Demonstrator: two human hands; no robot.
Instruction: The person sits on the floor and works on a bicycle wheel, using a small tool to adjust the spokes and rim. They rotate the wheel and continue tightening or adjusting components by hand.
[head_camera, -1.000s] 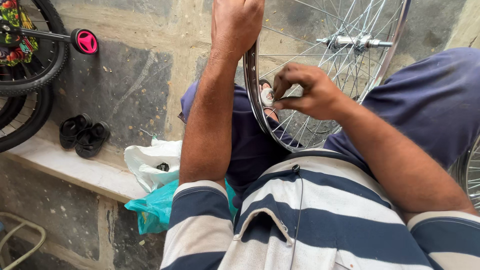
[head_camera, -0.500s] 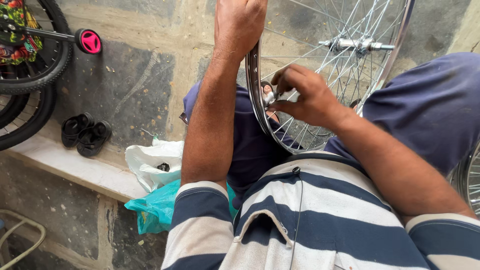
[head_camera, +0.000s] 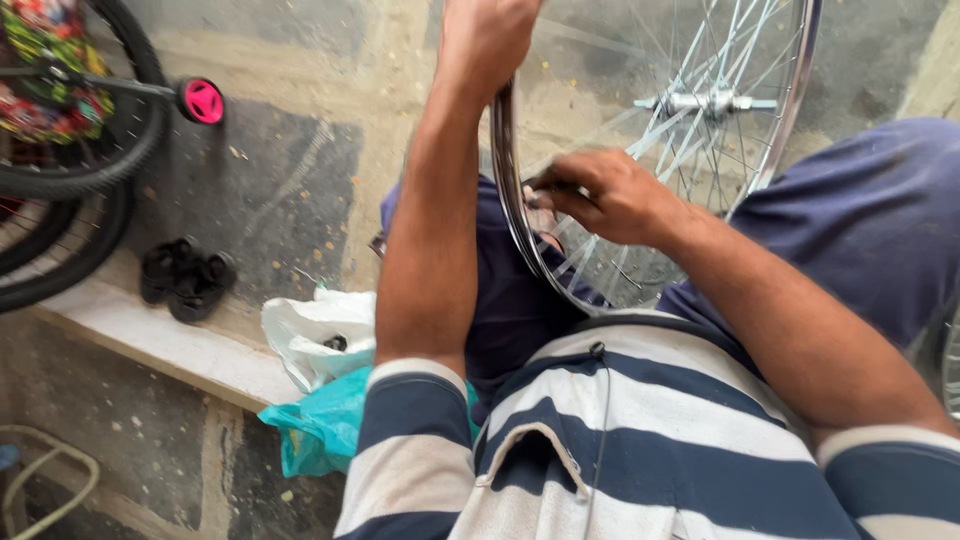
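Bicycle wheel (head_camera: 700, 150) | upright between the knees, rim under both hands | left hand (head_camera: 490, 40) grip clamped on rim top, as before | right hand (head_camera: 600, 195) has slid lower, fingers pinched together at a spoke by the rim | hub (head_camera: 700, 102) beyond right grip

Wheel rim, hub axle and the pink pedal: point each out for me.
Wheel rim (head_camera: 507, 190), head view, on the bare metal edge below the left hand (head_camera: 488, 40).
Hub axle (head_camera: 700, 102), head view, on the shiny centre barrel.
Pink pedal (head_camera: 203, 101), head view, on its round end face.
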